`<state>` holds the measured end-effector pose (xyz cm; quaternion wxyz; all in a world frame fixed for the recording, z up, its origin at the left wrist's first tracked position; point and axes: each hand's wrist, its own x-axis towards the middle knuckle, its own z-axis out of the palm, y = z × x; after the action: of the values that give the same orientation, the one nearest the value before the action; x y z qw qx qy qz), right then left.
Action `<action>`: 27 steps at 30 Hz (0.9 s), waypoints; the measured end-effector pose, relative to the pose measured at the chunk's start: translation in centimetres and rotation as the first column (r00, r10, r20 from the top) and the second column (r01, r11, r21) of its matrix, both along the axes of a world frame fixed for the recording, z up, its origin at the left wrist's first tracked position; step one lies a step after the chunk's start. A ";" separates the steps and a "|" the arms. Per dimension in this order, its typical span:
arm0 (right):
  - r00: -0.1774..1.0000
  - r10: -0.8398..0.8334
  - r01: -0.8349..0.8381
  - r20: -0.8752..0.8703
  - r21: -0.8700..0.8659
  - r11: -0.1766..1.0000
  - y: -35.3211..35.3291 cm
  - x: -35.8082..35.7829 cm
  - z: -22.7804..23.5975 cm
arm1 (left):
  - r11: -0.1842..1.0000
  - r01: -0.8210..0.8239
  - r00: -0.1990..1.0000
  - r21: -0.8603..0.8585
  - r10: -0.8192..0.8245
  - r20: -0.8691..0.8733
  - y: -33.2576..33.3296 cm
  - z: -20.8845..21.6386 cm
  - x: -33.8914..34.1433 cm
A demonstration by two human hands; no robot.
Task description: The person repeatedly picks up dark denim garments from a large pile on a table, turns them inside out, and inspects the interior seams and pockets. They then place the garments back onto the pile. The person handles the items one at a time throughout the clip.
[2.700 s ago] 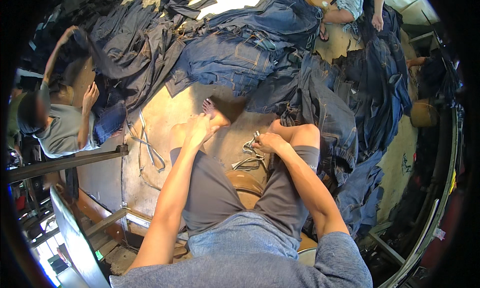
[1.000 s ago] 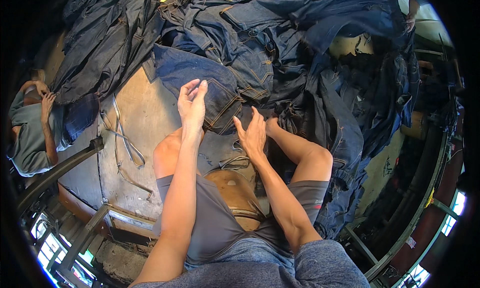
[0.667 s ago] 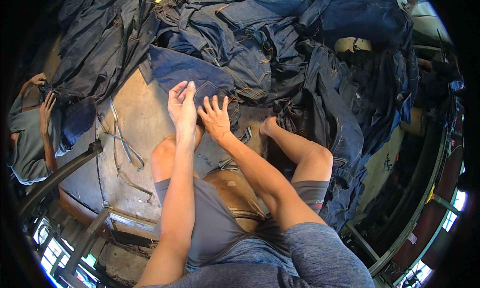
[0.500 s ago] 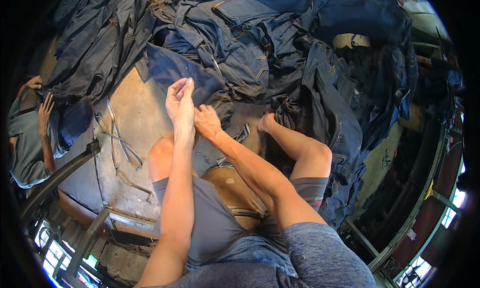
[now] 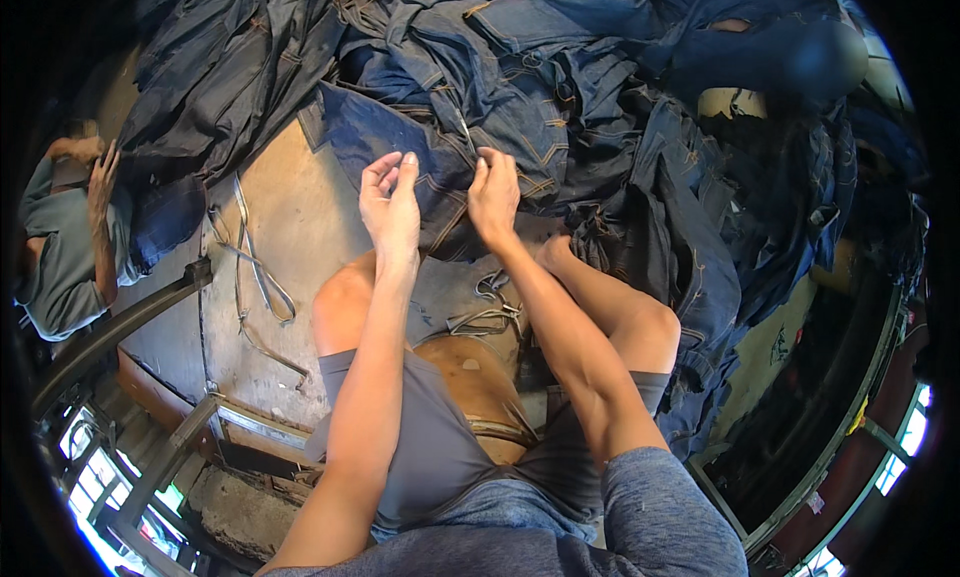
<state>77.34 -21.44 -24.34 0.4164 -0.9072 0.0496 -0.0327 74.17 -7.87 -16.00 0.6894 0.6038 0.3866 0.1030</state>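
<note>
My left hand (image 5: 390,205) is raised in front of a dark blue denim panel (image 5: 365,127), palm turned inward. Its fingers curl toward the thumb; anything between them is too small to make out. To its right, apart from it, my right hand (image 5: 494,199) is at the near edge of a heap of denim garments (image 5: 500,87) with orange stitching. Thumb and fingertips are pressed together there, and what they hold, if anything, is not visible. On the board between my legs lies a tangle of thin pale strips (image 5: 487,312).
Another person in a grey-green shirt (image 5: 75,217) is at the far left beside dark denim (image 5: 165,217). Long pale strips (image 5: 255,277) lie on the wooden board (image 5: 285,212). A curved dark bar (image 5: 120,322) rises at left. More denim (image 5: 690,227) is piled at right.
My right hand has moved from beside my left wrist, rightward and away from me to the denim heap. My left hand stays raised. The pale strips between my legs lie differently.
</note>
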 end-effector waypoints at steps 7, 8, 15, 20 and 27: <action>0.870 -0.023 -0.077 -0.492 -0.182 0.980 1.5 4.3 -2.4 | 0.998 0.050 0.997 -0.037 -0.052 -0.065 -0.5 0.7 0.6; 0.846 -0.040 -0.064 -0.531 -0.175 0.982 1.7 4.8 -2.5 | 0.998 0.046 0.996 -0.033 -0.048 -0.073 -0.5 0.5 0.5; 0.769 -0.039 0.057 -0.638 0.008 0.998 0.9 6.2 -0.7 | 0.994 -0.085 0.978 -0.067 0.070 -0.198 1.4 -5.2 -0.6; 0.839 0.009 0.048 -0.544 0.091 0.995 1.4 5.3 8.5 | 0.883 -0.430 0.791 -0.187 0.269 -0.550 2.7 -7.5 -1.4; 0.899 0.352 -0.353 -0.261 0.046 0.935 -1.2 -2.6 30.4 | 0.543 0.038 0.994 -0.839 -0.104 -0.022 4.1 1.2 -7.8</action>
<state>74.77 -22.60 6.02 0.4041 -0.8977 -0.0600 0.1648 66.36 -3.75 -14.77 0.8836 0.2208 0.3877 -0.1422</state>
